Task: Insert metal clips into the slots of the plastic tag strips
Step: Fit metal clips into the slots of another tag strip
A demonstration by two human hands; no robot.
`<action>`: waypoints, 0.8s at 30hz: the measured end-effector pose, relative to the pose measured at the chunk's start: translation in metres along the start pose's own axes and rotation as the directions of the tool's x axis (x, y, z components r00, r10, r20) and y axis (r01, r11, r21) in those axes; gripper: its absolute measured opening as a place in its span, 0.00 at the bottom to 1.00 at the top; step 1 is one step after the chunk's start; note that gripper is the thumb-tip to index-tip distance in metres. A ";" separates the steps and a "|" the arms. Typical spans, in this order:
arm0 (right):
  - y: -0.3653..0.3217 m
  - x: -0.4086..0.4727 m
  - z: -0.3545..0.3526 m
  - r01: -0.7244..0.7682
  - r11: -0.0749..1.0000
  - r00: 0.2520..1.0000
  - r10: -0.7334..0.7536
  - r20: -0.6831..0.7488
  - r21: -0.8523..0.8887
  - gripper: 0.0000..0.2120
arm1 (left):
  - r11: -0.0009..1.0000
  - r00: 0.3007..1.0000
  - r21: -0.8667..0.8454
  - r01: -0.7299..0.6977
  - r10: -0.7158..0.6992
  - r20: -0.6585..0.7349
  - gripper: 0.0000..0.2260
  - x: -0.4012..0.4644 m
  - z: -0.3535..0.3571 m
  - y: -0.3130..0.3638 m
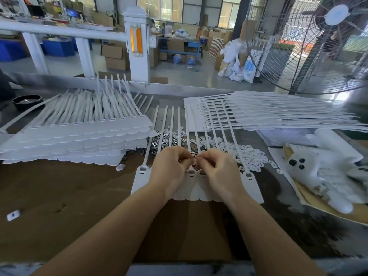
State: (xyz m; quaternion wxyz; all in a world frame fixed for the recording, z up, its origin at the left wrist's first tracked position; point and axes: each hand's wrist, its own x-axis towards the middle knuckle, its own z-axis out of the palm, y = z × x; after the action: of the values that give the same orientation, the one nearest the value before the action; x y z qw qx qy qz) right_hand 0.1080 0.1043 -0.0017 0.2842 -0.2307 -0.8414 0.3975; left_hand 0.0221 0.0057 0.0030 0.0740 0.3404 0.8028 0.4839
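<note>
While both hands meet over the middle of the tag strip (197, 188) lying flat on the brown table (69, 196), the left hand (169, 172) and the right hand (219, 170) have their fingers curled in tight, tips almost touching just above the row of slots; something small seems to be pinched between them, most likely a metal clip, though it is too hidden for me to be sure which hand has it. The risk, as I judge it, is a clip going in crooked or slipping from the fingertips, since the slots sit close together and the knuckles cover most of them. Loose metal clips (159, 142) lie heaped just beyond the hands, with white plastic pieces (249, 154) scattered to the right (far too many of either to count). One strip is being worked; I can make out roughly ten tails running away from it. Two piles of strips flank it, a left stack (75, 136) and a right stack (258, 114).
</note>
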 end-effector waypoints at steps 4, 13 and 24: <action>0.003 -0.004 0.001 0.102 0.985 0.995 -0.104 -0.007 -0.137 0.05 | 0.991 0.999 0.132 -0.009 0.003 0.048 0.03 0.006 -0.018 -0.001; 0.005 -0.008 0.003 0.167 0.963 0.985 -0.174 -0.017 -0.212 0.05 | 0.863 0.956 0.506 0.008 -0.155 0.250 0.04 0.020 -0.081 -0.005; 0.005 -0.009 0.004 0.205 0.945 0.976 -0.216 -0.016 -0.254 0.05 | 0.736 0.858 0.662 -0.137 -0.246 0.450 0.03 0.032 -0.100 -0.005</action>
State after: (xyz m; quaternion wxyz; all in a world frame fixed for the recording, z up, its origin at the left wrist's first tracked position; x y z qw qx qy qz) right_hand 0.1124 0.0992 -0.0103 0.3116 -0.1820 -0.8985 0.2500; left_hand -0.0499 -0.0488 0.0575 0.1700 0.4344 0.8831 0.0498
